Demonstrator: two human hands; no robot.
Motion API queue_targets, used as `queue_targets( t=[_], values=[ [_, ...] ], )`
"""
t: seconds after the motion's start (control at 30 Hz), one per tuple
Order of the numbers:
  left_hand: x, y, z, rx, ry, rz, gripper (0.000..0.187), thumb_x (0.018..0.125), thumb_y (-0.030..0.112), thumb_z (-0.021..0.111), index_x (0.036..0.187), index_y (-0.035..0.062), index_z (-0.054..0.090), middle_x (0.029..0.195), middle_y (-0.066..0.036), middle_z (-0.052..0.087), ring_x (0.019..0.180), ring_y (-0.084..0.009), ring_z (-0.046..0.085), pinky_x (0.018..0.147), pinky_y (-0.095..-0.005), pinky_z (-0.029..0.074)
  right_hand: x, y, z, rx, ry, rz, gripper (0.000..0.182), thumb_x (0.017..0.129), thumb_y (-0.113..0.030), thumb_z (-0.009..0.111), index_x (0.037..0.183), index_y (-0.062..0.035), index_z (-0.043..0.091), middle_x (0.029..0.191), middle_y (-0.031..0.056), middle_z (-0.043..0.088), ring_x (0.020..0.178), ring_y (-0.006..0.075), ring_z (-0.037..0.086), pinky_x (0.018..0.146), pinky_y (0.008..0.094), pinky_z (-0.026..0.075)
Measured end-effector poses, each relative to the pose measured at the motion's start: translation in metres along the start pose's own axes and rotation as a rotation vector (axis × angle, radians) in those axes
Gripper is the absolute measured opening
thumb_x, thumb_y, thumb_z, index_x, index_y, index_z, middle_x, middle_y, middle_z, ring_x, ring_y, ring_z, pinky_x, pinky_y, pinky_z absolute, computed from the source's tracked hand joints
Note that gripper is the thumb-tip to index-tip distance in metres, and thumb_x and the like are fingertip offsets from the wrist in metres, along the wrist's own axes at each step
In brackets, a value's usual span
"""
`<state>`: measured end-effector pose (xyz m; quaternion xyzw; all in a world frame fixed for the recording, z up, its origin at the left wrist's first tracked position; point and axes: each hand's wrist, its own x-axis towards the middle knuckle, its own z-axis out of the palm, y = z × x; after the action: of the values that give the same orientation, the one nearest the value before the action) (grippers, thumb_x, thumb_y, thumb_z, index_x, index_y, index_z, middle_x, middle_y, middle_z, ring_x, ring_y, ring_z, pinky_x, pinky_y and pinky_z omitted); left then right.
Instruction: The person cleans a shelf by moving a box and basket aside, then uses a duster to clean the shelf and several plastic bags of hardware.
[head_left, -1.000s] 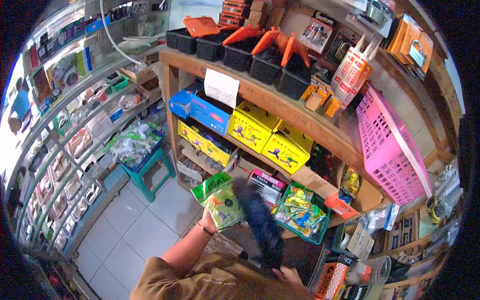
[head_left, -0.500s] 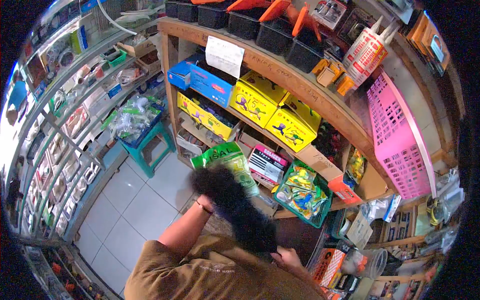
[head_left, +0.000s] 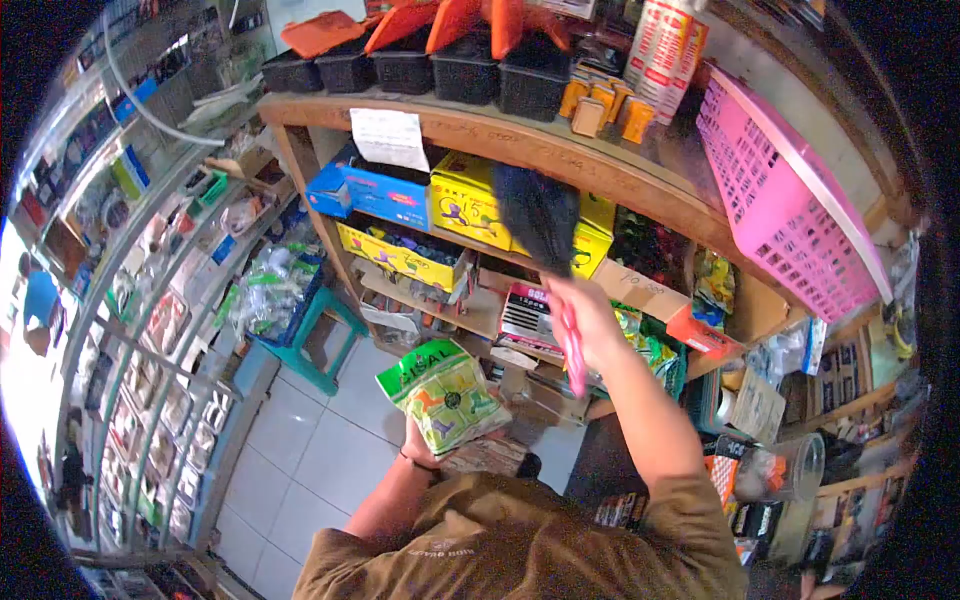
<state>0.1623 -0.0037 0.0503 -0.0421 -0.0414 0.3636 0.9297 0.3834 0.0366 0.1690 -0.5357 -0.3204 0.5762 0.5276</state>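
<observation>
A wide, round-edged view, taken from the head and aimed forward and steeply down.
The brown shirt (head_left: 540, 545) is seen from above, very near, at the bottom edge; the left hand (head_left: 417, 442) and right hand (head_left: 592, 318) are framed mid-view, the wooden shelf unit (head_left: 480, 124) is shown beyond, and the tiled floor (head_left: 305, 450) is looked down upon.

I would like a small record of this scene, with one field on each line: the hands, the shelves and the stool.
left hand: holds a green bag
right hand: grips a dark duster by its pink handle
duster head: in front of yellow boxes
beside yellow boxes: blue box
shelf top: black bins with orange lids, pink basket
stool: teal, plastic packs on it
</observation>
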Motion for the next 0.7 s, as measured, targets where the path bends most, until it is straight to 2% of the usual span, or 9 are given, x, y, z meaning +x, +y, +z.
queue_targets(
  t=[0.13, 0.23, 0.3, 0.37, 0.47, 0.53, 0.6, 0.67, 0.7],
  values=[
    [-0.004, -0.009, 0.004, -0.004, 0.014, -0.044, 0.061, 0.082, 0.052, 0.031, 0.122, 0.0075, 0.038, 0.122, -0.024, 0.039, 0.108, -0.0442, 0.039, 0.087, -0.0607, 0.031, 0.095, -0.034, 0.022, 0.253, -0.021, -0.205, 0.018, 0.076, -0.024, 0.057, 0.074, -0.0079, 0.049, 0.057, 0.0017, 0.048, 0.05, 0.0156, 0.05, 0.052, 0.0277, 0.043],
    [0.002, -0.011, 0.01, 0.012, 0.058, -0.016, 0.058, 0.083, 0.05, 0.031, 0.121, 0.0081, 0.039, 0.119, -0.021, 0.043, 0.106, -0.0408, 0.043, 0.084, -0.0578, 0.036, 0.068, -0.012, 0.023, -0.835, 0.723, -0.984, 0.041, 0.078, -0.026, 0.057, 0.105, 0.0027, 0.047, 0.093, 0.0161, 0.051, 0.095, 0.0272, 0.051, 0.08, 0.0343, 0.042],
    [0.015, -0.015, 0.011, 0.444, 0.258, 0.075, 0.05, 0.085, 0.046, 0.032, 0.118, 0.0096, 0.04, 0.112, -0.015, 0.048, 0.101, -0.0351, 0.047, 0.08, -0.0558, 0.04, -0.017, 0.007, 0.014, -0.754, 0.221, -0.88, 0.075, 0.072, -0.043, 0.059, 0.123, 0.0054, 0.031, 0.111, 0.0232, 0.043, 0.11, 0.0341, 0.039, 0.092, 0.0367, 0.033],
    [0.03, -0.035, 0.035, 0.517, 0.277, 0.0, 0.043, 0.086, 0.041, 0.033, 0.115, 0.0106, 0.042, 0.106, -0.009, 0.051, 0.096, -0.0281, 0.051, 0.08, -0.0482, 0.042, -0.077, 0.043, 0.005, -0.784, 0.001, -0.811, 0.073, 0.069, -0.038, 0.064, 0.121, 0.0028, 0.034, 0.11, 0.0225, 0.044, 0.11, 0.0345, 0.039, 0.092, 0.0383, 0.033],
    [0.048, -0.066, 0.045, 0.783, 0.388, -0.133, 0.044, 0.088, 0.041, 0.033, 0.119, 0.0108, 0.04, 0.113, -0.006, 0.049, 0.1, -0.0203, 0.05, 0.086, -0.0344, 0.041, -0.118, 0.073, -0.018, -0.799, 0.112, -0.781, 0.064, 0.07, -0.03, 0.063, 0.12, -0.0006, 0.037, 0.107, 0.0195, 0.047, 0.106, 0.0327, 0.044, 0.089, 0.0389, 0.036],
    [0.059, -0.086, 0.056, 1.076, 0.324, -0.264, 0.052, 0.087, 0.043, 0.035, 0.125, 0.0083, 0.034, 0.118, -0.009, 0.043, 0.106, -0.0217, 0.043, 0.09, -0.0356, 0.034, -0.13, 0.09, -0.041, -0.439, 0.304, -0.626, 0.064, 0.072, -0.032, 0.062, 0.12, 0.0008, 0.035, 0.109, 0.0152, 0.047, 0.099, 0.0237, 0.048, 0.085, 0.0354, 0.039],
    [0.072, -0.104, 0.064, 1.334, 0.323, -0.324, 0.055, 0.085, 0.043, 0.041, 0.126, 0.0067, 0.032, 0.12, -0.011, 0.04, 0.11, -0.0246, 0.04, 0.093, -0.0365, 0.03, -0.137, 0.086, -0.067, -0.139, 0.423, -0.535, 0.057, 0.073, -0.029, 0.058, 0.118, 0.0004, 0.038, 0.108, 0.0171, 0.048, 0.1, 0.0259, 0.048, 0.086, 0.036, 0.038],
    [0.088, -0.124, 0.077, 2.323, -0.389, 0.034, 0.067, 0.074, 0.026, 0.061, 0.129, 0.0048, 0.027, 0.124, -0.017, 0.035, 0.112, -0.029, 0.037, 0.092, -0.0388, 0.031, -0.143, 0.073, -0.095, 0.274, 0.44, -0.466, 0.046, 0.077, -0.025, 0.051, 0.114, 0.0009, 0.043, 0.107, 0.0182, 0.051, 0.101, 0.0277, 0.049, 0.087, 0.036, 0.037],
    [0.102, -0.137, 0.078, 2.345, -0.411, -0.005, 0.067, 0.074, 0.026, 0.061, 0.129, 0.0048, 0.027, 0.124, -0.017, 0.035, 0.112, -0.029, 0.037, 0.092, -0.0388, 0.031, -0.143, 0.072, -0.111, 0.417, 0.381, -0.482, 0.041, 0.079, -0.023, 0.047, 0.111, 0.0018, 0.045, 0.106, 0.0174, 0.052, 0.1, 0.0271, 0.05, 0.087, 0.0354, 0.038]
  ],
)
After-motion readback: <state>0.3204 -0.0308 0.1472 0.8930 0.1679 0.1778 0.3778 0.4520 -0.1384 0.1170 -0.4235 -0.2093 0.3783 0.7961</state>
